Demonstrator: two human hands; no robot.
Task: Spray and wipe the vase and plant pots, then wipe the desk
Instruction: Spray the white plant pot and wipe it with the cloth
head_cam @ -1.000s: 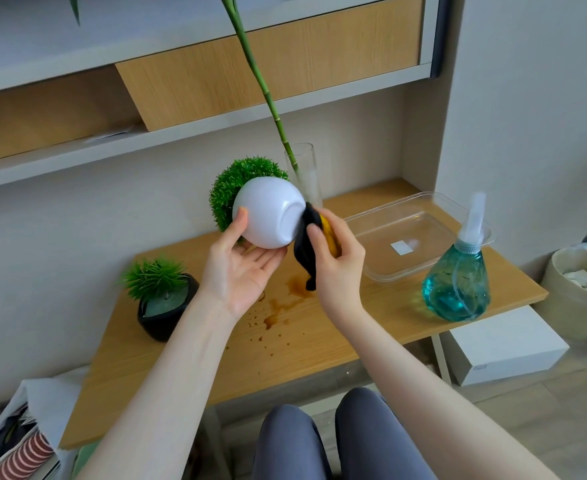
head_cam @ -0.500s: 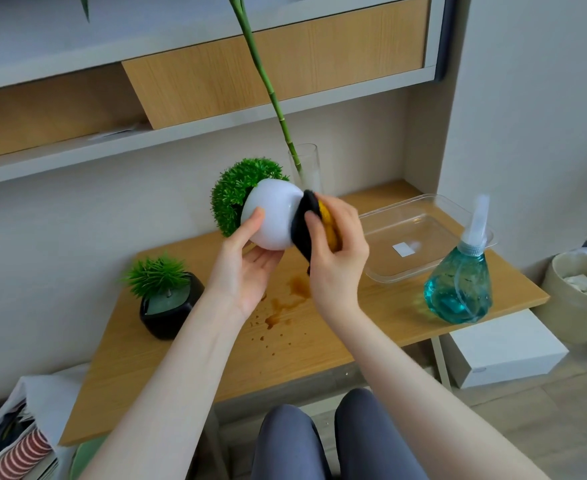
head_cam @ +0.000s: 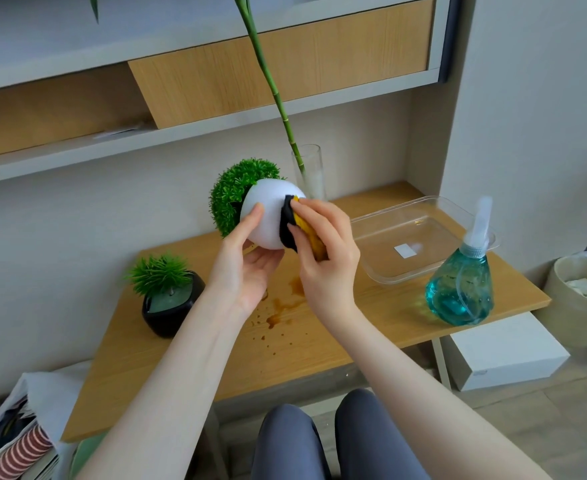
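Bamboo stalk (head_cam: 268,81) top cut off; vase (head_cam: 311,171) base hidden (behind hands).

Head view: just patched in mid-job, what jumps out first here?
The white pot, tipped on its side above the desk, held by the left hand while the right hand presses a black-and-yellow cloth to it. Below them, a brown spill stains the desk's middle. A blue spray bottle stands at the right, beside a clear tray.
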